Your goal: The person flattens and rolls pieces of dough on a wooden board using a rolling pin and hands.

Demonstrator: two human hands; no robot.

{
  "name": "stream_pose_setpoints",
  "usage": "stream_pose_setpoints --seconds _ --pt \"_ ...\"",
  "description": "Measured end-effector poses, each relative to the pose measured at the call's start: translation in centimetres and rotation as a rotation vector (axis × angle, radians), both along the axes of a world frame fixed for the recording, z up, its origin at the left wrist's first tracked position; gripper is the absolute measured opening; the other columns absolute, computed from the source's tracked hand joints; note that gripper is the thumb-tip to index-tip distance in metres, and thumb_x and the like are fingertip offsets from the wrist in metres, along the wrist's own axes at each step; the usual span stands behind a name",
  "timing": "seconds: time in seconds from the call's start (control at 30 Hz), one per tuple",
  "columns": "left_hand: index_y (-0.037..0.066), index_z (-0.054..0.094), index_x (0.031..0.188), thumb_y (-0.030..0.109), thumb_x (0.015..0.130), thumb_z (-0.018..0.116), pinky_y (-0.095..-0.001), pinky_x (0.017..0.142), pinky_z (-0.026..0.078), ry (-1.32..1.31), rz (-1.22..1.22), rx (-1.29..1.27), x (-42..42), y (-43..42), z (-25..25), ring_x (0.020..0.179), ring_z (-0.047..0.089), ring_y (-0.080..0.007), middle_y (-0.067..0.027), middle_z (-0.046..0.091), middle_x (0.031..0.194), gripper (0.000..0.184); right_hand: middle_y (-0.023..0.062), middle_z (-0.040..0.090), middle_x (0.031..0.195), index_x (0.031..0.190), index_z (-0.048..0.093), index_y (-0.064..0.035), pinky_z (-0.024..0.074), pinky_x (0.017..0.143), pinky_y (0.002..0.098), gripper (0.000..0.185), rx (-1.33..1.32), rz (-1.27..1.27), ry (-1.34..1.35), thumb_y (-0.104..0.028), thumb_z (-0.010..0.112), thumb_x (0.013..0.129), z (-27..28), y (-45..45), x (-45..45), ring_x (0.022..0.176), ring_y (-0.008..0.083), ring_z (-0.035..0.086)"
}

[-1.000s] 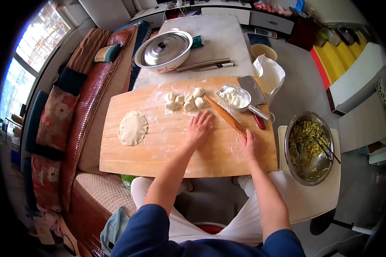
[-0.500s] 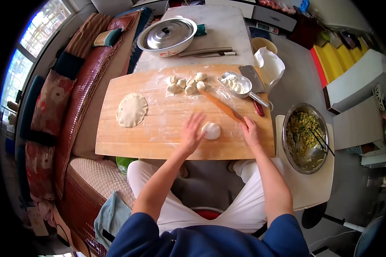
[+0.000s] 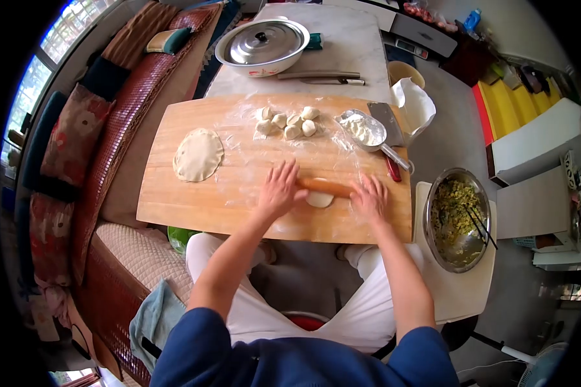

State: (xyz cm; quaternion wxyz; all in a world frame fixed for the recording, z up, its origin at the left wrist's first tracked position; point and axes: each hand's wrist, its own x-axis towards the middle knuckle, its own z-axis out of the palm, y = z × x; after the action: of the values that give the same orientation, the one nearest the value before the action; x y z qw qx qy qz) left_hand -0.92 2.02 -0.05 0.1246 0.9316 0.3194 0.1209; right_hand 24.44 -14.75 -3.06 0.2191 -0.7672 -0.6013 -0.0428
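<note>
A wooden rolling pin (image 3: 327,188) lies crosswise over a small flattened round of dough (image 3: 319,200) near the front edge of the wooden board (image 3: 239,209). My left hand (image 3: 281,189) is on the pin's left end, fingers stretched forward and thumb along it. On the right end rests my right hand (image 3: 370,199), its fingers over the pin. Both palms hide the pin's ends. Farther left on the board is a larger, thin dough sheet with a crimped edge (image 3: 198,155). Several small dough pieces (image 3: 293,132) sit in a cluster at the back.
A metal scoop of flour (image 3: 363,131) and a cleaver (image 3: 386,121) lie at the board's back right. Behind stands a lidded white basin (image 3: 263,64) near a knife (image 3: 329,82). To my right, a steel bowl of chopped filling (image 3: 457,219) holds chopsticks.
The rolling pin, slanted in my right hand before, now lies level across the dough round. My left hand has moved onto its left end. The view has shifted slightly.
</note>
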Motion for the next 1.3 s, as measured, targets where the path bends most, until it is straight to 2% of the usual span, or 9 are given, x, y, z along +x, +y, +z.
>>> stream_pose_setpoints --seconds 0.17,0.37,0.47,0.57,0.8,0.93,1.0,1.27,1.3 --pt "0.008 0.031 0.154 0.059 0.086 0.063 -0.0527 0.12 0.024 0.002 -0.065 -0.068 -5.0 -4.6 -0.9 0.149 0.026 -0.0345 -0.0123 0.031 0.161 0.092 0.0028 0.052 0.145 0.124 0.067 -0.0258 0.0246 0.115 0.0573 0.039 -0.042 0.065 0.035 -0.025 0.073 0.086 2.6 -2.6 -2.7 0.139 0.0322 0.04" --pt "0.004 0.031 0.153 0.061 0.084 0.065 -0.053 0.119 0.026 0.001 0.133 0.012 0.5 3.1 -1.5 0.149 0.027 -0.036 -0.014 0.03 0.161 0.096 0.0016 0.054 0.144 0.12 0.07 -0.0245 0.0229 0.117 0.0562 0.029 -0.024 0.01 0.066 -0.031 0.065 0.092 1.2 3.2 -0.3 0.14 0.0331 0.039" --pt "0.003 0.032 0.153 0.063 0.084 0.063 -0.0533 0.119 0.025 0.031 -0.016 -0.022 -2.4 -2.1 -1.5 0.149 0.026 -0.0362 -0.014 0.03 0.161 0.097 0.0003 0.055 0.144 0.119 0.071 -0.025 0.0226 0.117 0.0566 0.031 0.01 0.057 0.082 -0.031 0.07 0.088 -2.4 -0.7 0.6 0.14 0.0328 0.039" --pt "0.005 0.031 0.154 0.065 0.082 0.064 -0.0531 0.12 0.024 0.07 -0.097 -0.054 -6.2 -7.3 0.5 0.149 0.025 -0.0372 -0.0132 0.029 0.162 0.1 0.0005 0.055 0.143 0.118 0.071 -0.0265 0.0233 0.117 0.0572 0.035 -0.011 0.106 0.116 -0.027 0.075 0.083 0.3 -3.7 -1.4 0.139 0.0332 0.04" --pt "0.006 0.035 0.152 0.061 0.083 0.065 -0.0524 0.119 0.026 -0.043 0.253 -0.052 0.5 2.7 -1.9 0.147 0.03 -0.0374 -0.0139 0.031 0.161 0.094 0.0024 0.057 0.141 0.119 0.07 -0.0255 0.0227 0.117 0.0551 0.032 -0.016 0.054 0.051 -0.025 0.07 0.087 1.6 4.1 -0.1 0.138 0.0339 0.041" --pt "0.006 0.037 0.15 0.059 0.084 0.066 -0.052 0.119 0.025 0.003 0.006 -0.035 -3.2 -3.6 -0.6 0.147 0.029 -0.0368 -0.0153 0.031 0.16 0.09 0.0017 0.058 0.14 0.118 0.069 -0.0252 0.0255 0.116 0.0561 0.036 0.041 0.093 0.071 -0.027 0.075 0.083 -2.1 -0.4 0.8 0.139 0.034 0.04" --pt "0.006 0.037 0.151 0.06 0.084 0.065 -0.052 0.119 0.025 0.025 -0.065 -0.07 -6.1 -8.0 1.2 0.148 0.027 -0.0366 -0.0156 0.03 0.16 0.09 0.0006 0.055 0.143 0.118 0.07 -0.0254 0.0251 0.116 0.0571 0.041 -0.042 0.12 0.08 -0.03 0.078 0.078 -0.2 -3.9 -1.2 0.139 0.0345 0.04" --pt "0.006 0.032 0.154 0.061 0.085 0.063 -0.0527 0.119 0.025 -0.034 0.24 -0.07 -0.5 2.3 -1.3 0.149 0.026 -0.0364 -0.0149 0.029 0.161 0.093 0.0005 0.055 0.143 0.121 0.069 -0.027 0.0184 0.12 0.0528 0.034 -0.066 0.069 0.021 -0.029 0.071 0.087 1.8 5.0 -0.2 0.14 0.032 0.038" --pt "0.006 0.032 0.154 0.062 0.085 0.062 -0.0527 0.119 0.026 -0.025 0.255 -0.096 0.0 2.4 -1.3 0.149 0.027 -0.0363 -0.0149 0.029 0.161 0.093 0.0006 0.056 0.142 0.12 0.069 -0.026 0.0222 0.119 0.0528 0.035 -0.038 0.088 0.027 -0.03 0.072 0.086 1.6 4.7 0.3 0.138 0.0327 0.04"
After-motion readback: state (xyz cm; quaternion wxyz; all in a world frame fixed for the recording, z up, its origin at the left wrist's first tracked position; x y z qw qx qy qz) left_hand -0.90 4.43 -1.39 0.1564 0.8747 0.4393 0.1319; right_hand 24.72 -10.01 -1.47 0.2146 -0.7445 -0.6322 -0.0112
